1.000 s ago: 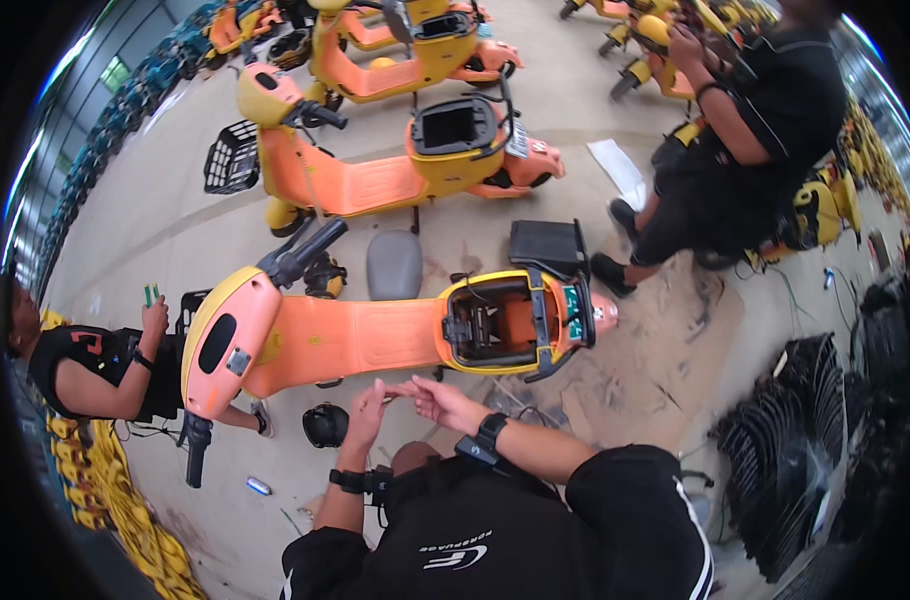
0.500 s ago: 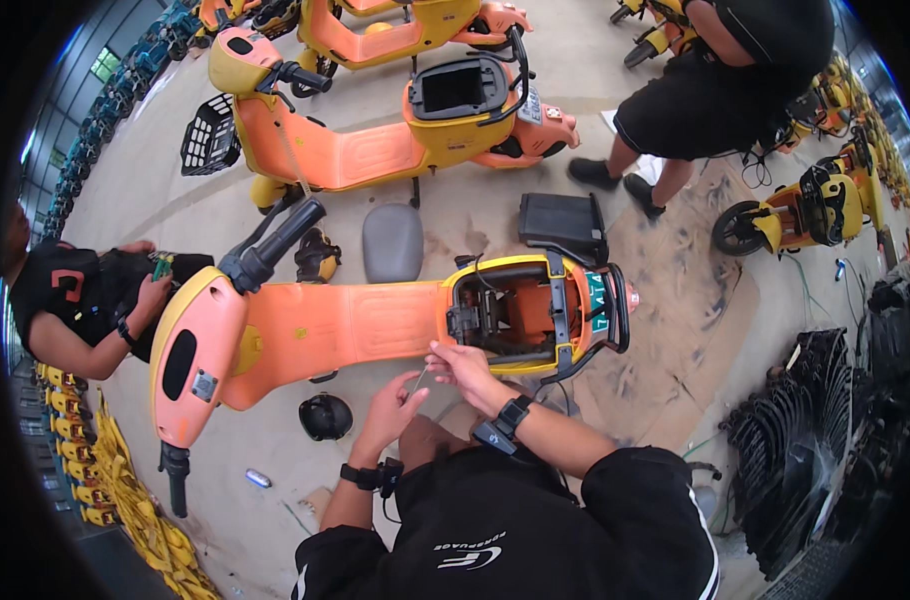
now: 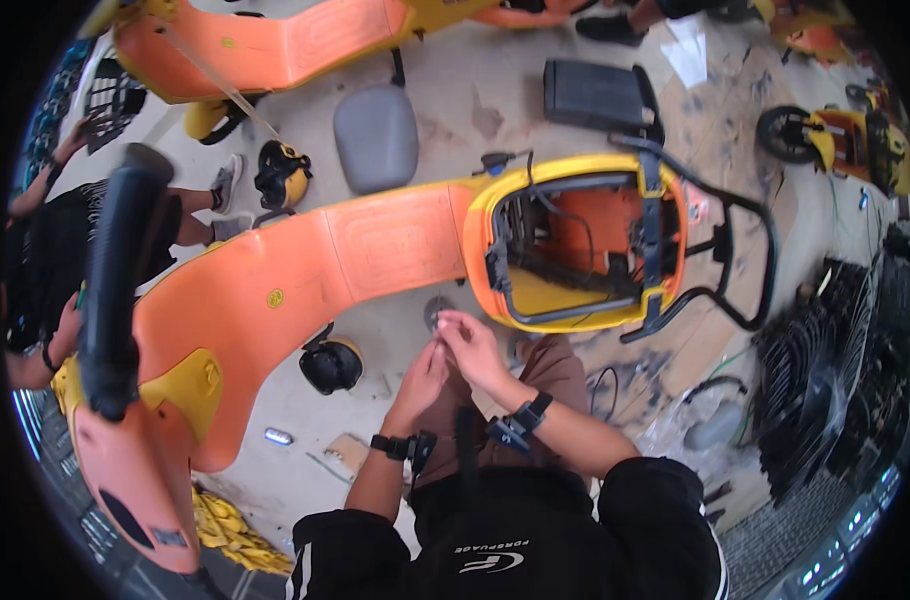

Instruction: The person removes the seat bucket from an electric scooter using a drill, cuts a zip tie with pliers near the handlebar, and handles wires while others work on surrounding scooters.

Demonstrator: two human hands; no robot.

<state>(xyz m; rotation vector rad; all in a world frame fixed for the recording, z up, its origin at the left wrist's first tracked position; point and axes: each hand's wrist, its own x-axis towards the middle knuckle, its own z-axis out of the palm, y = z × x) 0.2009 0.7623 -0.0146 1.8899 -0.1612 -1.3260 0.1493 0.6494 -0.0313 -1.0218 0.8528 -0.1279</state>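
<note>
Both hands meet in front of me, beside the near edge of an orange and yellow scooter (image 3: 395,240). My left hand (image 3: 425,375) is closed in a pinch, its fingertips touching those of my right hand (image 3: 473,350). My right hand is pinched too, thumb against fingers. Whatever lies between the fingertips is thin and mostly hidden; I cannot make it out. To the right of the hands, the scooter's seat opening (image 3: 555,325) has a yellow rim and shows a cable and dark parts inside. A black rear rack (image 3: 770,255) curves behind it.
Beyond the scooter lie a grey seat (image 3: 375,135), a black box (image 3: 597,95) and a yellow-black helmet (image 3: 283,175). A dark round helmet (image 3: 330,367) sits on the near side. Black curved parts (image 3: 820,370) pile up at right. A person (image 3: 85,235) is at left.
My view has shifted, so the scooter looks larger and nearer. My hands have come together; the thin rod seen between them is now mostly hidden. The person at upper right is largely out of frame.
</note>
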